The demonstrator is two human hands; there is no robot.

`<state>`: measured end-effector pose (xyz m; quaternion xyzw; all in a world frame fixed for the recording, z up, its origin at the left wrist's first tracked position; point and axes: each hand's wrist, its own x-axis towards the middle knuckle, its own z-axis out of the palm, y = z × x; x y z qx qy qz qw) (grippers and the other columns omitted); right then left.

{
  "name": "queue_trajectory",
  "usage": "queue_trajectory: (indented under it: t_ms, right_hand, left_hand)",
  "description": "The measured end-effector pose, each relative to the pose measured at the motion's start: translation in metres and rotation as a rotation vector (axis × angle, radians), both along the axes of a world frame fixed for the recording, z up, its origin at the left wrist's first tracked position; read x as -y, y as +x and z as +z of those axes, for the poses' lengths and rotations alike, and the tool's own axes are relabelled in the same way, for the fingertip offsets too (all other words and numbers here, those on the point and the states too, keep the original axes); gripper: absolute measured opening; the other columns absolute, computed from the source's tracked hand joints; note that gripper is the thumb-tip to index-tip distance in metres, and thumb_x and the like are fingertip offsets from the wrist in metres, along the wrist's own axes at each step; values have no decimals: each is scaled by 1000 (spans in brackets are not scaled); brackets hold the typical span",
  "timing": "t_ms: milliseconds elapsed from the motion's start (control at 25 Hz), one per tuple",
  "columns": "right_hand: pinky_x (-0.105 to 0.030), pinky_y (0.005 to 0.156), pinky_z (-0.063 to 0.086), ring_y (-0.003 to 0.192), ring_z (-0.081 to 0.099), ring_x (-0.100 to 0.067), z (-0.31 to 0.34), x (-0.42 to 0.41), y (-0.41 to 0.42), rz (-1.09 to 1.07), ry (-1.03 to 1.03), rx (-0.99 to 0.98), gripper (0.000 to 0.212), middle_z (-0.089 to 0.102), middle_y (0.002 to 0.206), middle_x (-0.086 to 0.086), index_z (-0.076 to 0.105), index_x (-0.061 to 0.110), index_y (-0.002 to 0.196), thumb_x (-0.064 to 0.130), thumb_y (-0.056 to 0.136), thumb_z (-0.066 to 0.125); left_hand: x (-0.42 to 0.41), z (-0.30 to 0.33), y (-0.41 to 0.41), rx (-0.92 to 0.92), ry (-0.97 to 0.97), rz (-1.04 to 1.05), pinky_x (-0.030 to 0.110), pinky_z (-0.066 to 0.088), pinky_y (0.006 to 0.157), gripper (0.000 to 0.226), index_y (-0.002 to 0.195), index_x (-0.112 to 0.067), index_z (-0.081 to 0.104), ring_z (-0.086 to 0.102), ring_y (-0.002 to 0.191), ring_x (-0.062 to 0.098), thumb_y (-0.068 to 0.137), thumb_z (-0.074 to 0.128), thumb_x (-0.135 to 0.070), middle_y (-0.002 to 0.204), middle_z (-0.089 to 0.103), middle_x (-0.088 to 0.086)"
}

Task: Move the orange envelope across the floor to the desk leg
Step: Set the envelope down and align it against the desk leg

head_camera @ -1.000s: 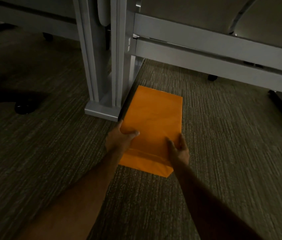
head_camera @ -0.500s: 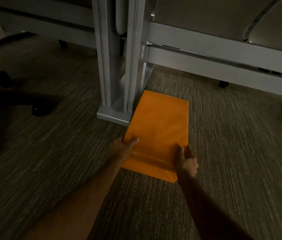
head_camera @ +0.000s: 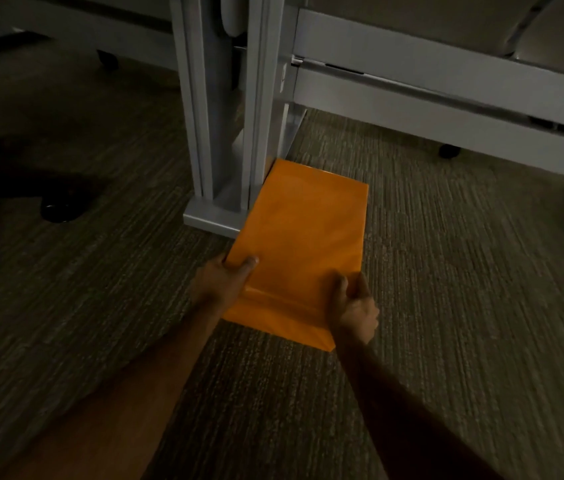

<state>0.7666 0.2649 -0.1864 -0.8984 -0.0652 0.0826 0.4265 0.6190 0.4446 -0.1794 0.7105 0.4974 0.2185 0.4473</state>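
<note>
The orange envelope [head_camera: 303,237] lies flat on the carpet, its long left edge against the foot of the grey metal desk leg [head_camera: 220,133]. My left hand [head_camera: 223,280] grips the envelope's near left edge, thumb on top. My right hand [head_camera: 353,306] grips the near right edge, thumb on top and fingers curled at the side. The envelope's flap end points toward me, between my forearms.
A grey crossbar [head_camera: 446,98] runs right from the leg, low above the floor, with a small black foot [head_camera: 449,150] under it. A black chair base with a caster [head_camera: 62,206] sits on the left. Dim striped carpet [head_camera: 464,306] surrounds the envelope.
The envelope has stayed beside the leg's foot, both hands still on its near end. My view has drifted, so the leg and envelope sit slightly further right in frame.
</note>
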Motion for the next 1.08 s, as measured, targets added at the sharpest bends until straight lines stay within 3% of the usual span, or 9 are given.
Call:
queue_trajectory:
  t_ms: [80,200,320,360,480,800,880,960,1080]
  right_hand:
    - [-55,100,51,116,64,-41,6,0,1,-3,5,7,59,68,127,-15,47,26,147,58,97,45]
    - [-57,101,48,120,61,-41,12,-1,-5,34,-82,21,63,62,137,-15,34,33,154,62,99,37]
    - [-56,96,48,125,58,-42,13,-2,-9,131,-128,149,62,29,166,-11,20,38,159,58,101,31]
    - [-55,93,49,125,59,-41,13,-2,-9,176,-135,182,59,20,169,-7,20,41,159,56,102,30]
    - [-54,94,50,129,56,-39,9,-1,-4,242,-158,203,53,19,170,-2,31,46,154,56,102,30]
    - [-55,104,45,139,45,-42,25,0,11,382,-256,55,61,8,171,-7,17,43,159,63,101,26]
    - [-58,105,44,143,38,-44,33,3,12,445,-326,68,65,2,172,-6,16,38,160,64,101,24]
    - [-63,108,41,152,19,-41,32,9,1,527,-383,195,63,6,171,0,29,32,156,63,101,24]
    - [-60,115,36,157,1,-25,12,24,-24,593,-367,371,74,19,170,5,33,26,156,68,96,24]
  left_hand:
    - [1,1,1,16,20,2,32,43,69,32,83,-41,60,64,82,13,80,63,-72,80,62,-20]
    - [1,0,-2,-20,70,-56,45,48,93,55,133,-41,56,60,116,27,85,59,-69,127,65,-1]
    - [2,0,-2,-93,303,-140,46,44,99,58,150,-50,30,30,142,25,96,46,-62,167,12,0]
    - [0,-1,-2,-89,386,-188,43,43,98,51,148,-50,35,26,143,20,99,42,-59,168,6,-4]
    - [-6,-7,-3,-52,419,-259,50,37,109,40,139,-42,52,33,142,17,103,40,-51,164,21,-12]
    - [-4,10,4,-277,413,-314,54,37,110,43,146,-34,48,38,141,29,106,33,-45,166,19,-6]
    - [1,19,5,-401,539,-387,58,33,110,40,145,-28,47,30,143,31,107,36,-35,163,24,-1]
    - [13,22,1,-459,784,-484,54,37,105,33,135,-20,51,39,136,32,102,47,-22,151,40,6]
    - [26,8,-15,-371,894,-488,51,42,103,42,131,-11,56,49,130,36,101,51,-40,142,52,13]
